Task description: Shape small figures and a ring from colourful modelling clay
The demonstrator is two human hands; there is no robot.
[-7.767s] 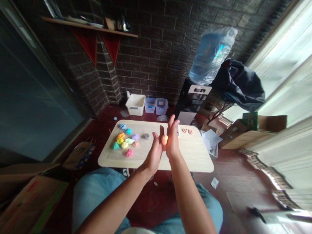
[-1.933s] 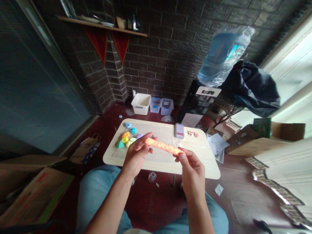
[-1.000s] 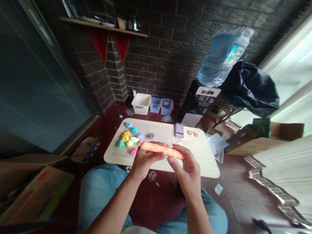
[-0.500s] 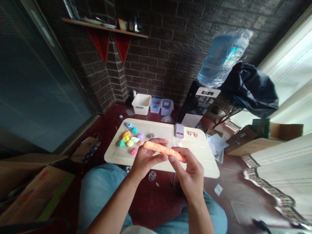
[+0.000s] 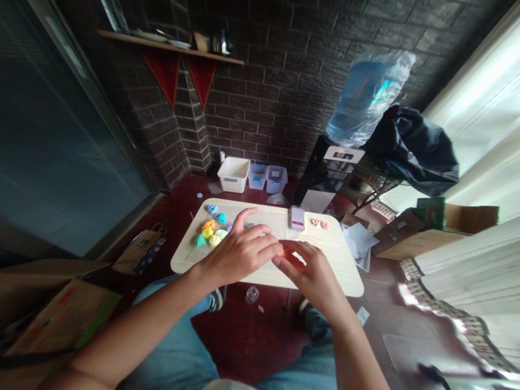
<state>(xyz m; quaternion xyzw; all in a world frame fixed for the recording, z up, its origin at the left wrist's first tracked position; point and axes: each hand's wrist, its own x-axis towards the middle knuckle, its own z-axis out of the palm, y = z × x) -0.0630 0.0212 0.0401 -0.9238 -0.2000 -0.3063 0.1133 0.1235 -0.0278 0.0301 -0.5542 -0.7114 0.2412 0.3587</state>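
Note:
Both my hands lie palm down over a light wooden board (image 5: pixel 329 265). My left hand (image 5: pixel 239 250) has its thumb spread and its fingers reaching right. My right hand (image 5: pixel 304 262) faces it, fingertips almost meeting the left fingers. Between them shows only the end of an orange clay roll (image 5: pixel 280 251); the rest is hidden under my fingers. Behind my left hand sit several coloured clay lumps (image 5: pixel 209 230) on a bubble-textured mat (image 5: pixel 274 219). A small card (image 5: pixel 298 218) and tiny clay pieces (image 5: pixel 319 222) lie at the far edge.
A white plastic bin (image 5: pixel 233 174) and two small lidded boxes (image 5: pixel 264 177) stand on the red floor beyond the board. A small glass cup (image 5: pixel 252 295) sits on the floor below the near edge. A paper bag (image 5: pixel 144 257) lies at left, and papers lie at right.
My hands have dropped from pinching the roll above the board and turned palm down. The roll now lies mostly hidden beneath my fingers, and my left arm has swung further left.

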